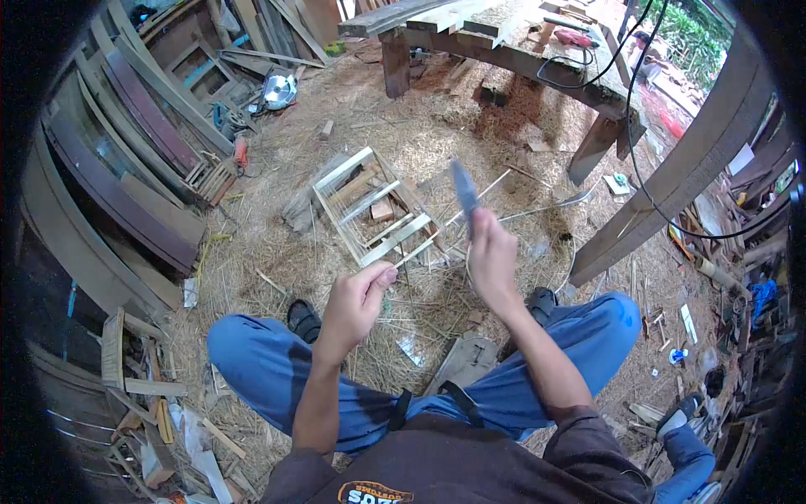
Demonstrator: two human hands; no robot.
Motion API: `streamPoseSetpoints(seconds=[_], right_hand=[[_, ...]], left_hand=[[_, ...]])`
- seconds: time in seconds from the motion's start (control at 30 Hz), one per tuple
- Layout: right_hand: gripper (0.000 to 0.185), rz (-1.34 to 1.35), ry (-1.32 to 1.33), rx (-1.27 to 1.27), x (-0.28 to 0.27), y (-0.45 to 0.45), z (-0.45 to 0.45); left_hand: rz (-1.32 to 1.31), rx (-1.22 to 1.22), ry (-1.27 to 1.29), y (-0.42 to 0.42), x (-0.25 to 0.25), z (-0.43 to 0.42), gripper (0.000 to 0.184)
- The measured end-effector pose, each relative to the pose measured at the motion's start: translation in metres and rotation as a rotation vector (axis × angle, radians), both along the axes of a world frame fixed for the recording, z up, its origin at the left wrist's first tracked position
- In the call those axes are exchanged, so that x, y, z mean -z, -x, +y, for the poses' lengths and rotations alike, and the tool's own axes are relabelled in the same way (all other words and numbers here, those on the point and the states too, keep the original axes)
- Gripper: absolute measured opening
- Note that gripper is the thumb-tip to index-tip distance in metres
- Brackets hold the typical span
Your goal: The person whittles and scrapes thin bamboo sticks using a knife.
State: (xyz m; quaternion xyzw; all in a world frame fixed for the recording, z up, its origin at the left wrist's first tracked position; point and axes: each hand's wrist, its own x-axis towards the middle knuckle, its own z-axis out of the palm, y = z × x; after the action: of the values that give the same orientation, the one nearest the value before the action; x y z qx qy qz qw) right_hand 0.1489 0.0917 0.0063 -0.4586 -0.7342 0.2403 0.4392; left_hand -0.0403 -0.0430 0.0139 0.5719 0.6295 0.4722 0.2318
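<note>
My right hand [494, 259] is closed round the handle of a knife [464, 190], whose wide grey blade points up and away from me. My left hand [357, 304] pinches one end of a thin pale strip [445, 225] that runs up and to the right, passing below the knife. Beyond my left hand a light wooden frame [338, 175] with several crossbars lies on the ground. The knife blade and the strip look apart.
A wooden workbench [504, 52] with tools stands ahead. A slanted post [672, 168] rises at the right, with a black cable beside it. Boards [126, 109] lean at the left near a circular saw [278, 91]. Another person's leg [690, 458] shows at lower right.
</note>
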Motion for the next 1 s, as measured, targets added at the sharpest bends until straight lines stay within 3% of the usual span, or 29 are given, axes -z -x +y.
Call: streamPoseSetpoints(seconds=[0.1, 0.17, 0.2, 0.37, 0.47, 0.6, 0.7, 0.73, 0.9, 1.0], right_hand=[[0.035, -0.046, -0.027, -0.035, 0.0, 0.0, -0.008], [0.03, -0.013, -0.058, -0.161, 0.034, 0.011, -0.027], [0.027, -0.156, -0.108, -0.226, 0.034, 0.016, -0.035], [0.036, 0.044, -0.028, -0.02, -0.001, 0.005, -0.001], [0.045, 0.015, 0.03, 0.095, -0.005, -0.01, 0.015], [0.031, -0.076, -0.201, -0.206, 0.027, 0.017, -0.03], [0.027, -0.063, -0.179, -0.134, 0.021, 0.017, -0.013], [0.029, 0.035, -0.209, -0.079, 0.008, 0.01, -0.004], [0.036, 0.036, -0.081, 0.194, -0.023, -0.029, 0.027], [0.037, 0.025, -0.151, 0.209, -0.026, -0.029, 0.026]], left_hand=[[0.029, 0.027, -0.051, -0.006, 0.006, 0.01, 0.022], [0.042, 0.027, -0.033, -0.008, 0.011, 0.012, 0.021], [0.038, 0.017, -0.013, -0.008, 0.011, 0.012, 0.021], [0.0, -0.021, 0.017, -0.002, -0.001, 0.01, 0.02], [0.046, -0.033, -0.049, -0.003, 0.009, 0.011, 0.02], [0.114, -0.031, 0.014, -0.008, 0.007, 0.012, 0.021], [0.076, -0.075, -0.063, -0.005, 0.009, 0.014, 0.019], [0.051, -0.099, -0.119, -0.005, 0.012, 0.013, 0.018], [0.094, -0.118, -0.206, -0.003, 0.009, 0.007, 0.02], [0.133, -0.097, -0.225, 0.0, 0.004, 0.005, 0.019]])
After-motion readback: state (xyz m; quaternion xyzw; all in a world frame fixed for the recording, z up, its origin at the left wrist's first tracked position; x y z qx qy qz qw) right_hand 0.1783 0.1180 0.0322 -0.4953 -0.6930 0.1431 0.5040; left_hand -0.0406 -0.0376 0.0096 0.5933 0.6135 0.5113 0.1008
